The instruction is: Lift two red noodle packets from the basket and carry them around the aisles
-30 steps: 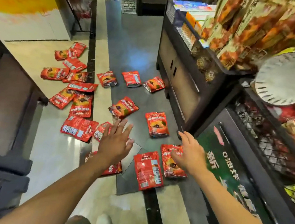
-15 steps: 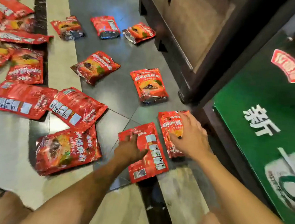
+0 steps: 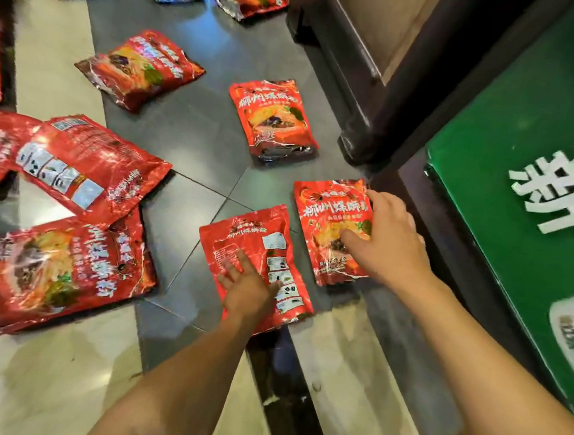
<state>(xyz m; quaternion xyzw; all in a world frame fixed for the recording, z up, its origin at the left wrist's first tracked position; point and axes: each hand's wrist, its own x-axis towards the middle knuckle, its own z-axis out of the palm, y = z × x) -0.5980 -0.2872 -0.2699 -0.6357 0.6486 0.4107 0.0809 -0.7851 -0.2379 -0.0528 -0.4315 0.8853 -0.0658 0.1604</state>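
Two red snack packets lie side by side on the dark floor tile in front of me. My left hand (image 3: pixel 247 291) rests flat, fingers spread, on the lower half of the packet lying back side up (image 3: pixel 242 238), the one with white label boxes. My right hand (image 3: pixel 388 240) lies over the right side of the packet lying picture side up (image 3: pixel 327 206). Its thumb is on the picture and its fingers reach toward the top right corner. Neither packet is lifted off the floor.
Several more red packets are scattered on the floor: one just beyond (image 3: pixel 272 120), one tilted (image 3: pixel 139 68), two overlapping at left (image 3: pixel 87 167) (image 3: pixel 62 268). A dark cabinet base (image 3: pixel 365 120) and a green panel with white characters (image 3: pixel 523 167) stand close at the right.
The view has dropped lower and closer to the floor. Both hands came down from the air onto the two nearest packets, and the left hand's fingers have spread flat.
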